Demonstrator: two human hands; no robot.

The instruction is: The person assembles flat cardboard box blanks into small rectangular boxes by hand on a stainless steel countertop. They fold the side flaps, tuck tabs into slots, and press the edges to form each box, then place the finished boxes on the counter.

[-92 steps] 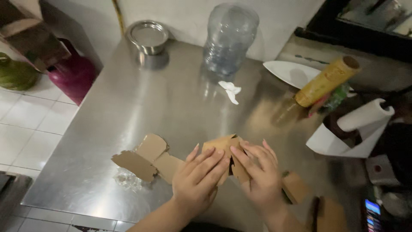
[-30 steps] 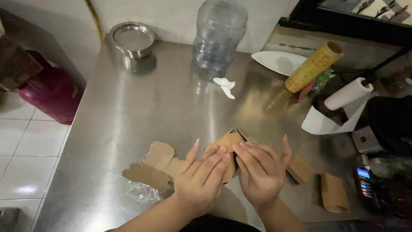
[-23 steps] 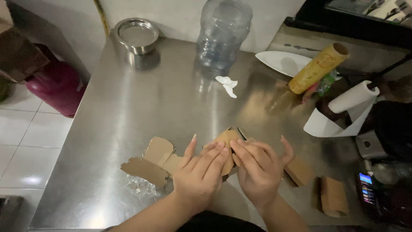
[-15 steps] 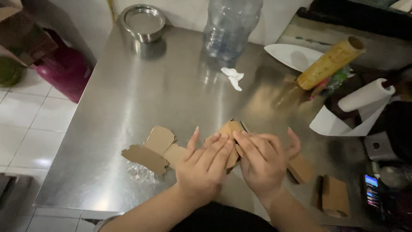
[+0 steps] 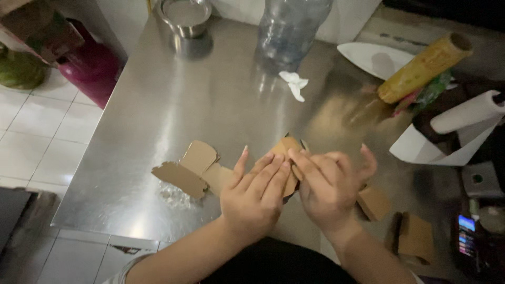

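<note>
A flat brown cardboard cutout [image 5: 197, 168] with rounded flaps lies near the front edge of a steel table [image 5: 158, 105]. My left hand [image 5: 252, 192] presses on its right part, fingers spread over a raised folded flap. My right hand [image 5: 329, 189] meets it from the right, fingertips pinching the same folded flap [image 5: 288, 147]. Most of that fold is hidden under my fingers.
A large clear water bottle [image 5: 289, 29] and a metal bowl [image 5: 184, 13] stand at the back. A crumpled white scrap [image 5: 294, 84], white plate [image 5: 373, 55], yellow roll [image 5: 426, 68] and paper towel roll [image 5: 468, 113] sit to the right. Folded cardboard pieces [image 5: 415, 236] lie front right. Pink cylinder [image 5: 92, 66] on the floor left.
Both hands stayed on the cardboard fold, fingers shifting slightly. The view itself has moved a little closer and lower.
</note>
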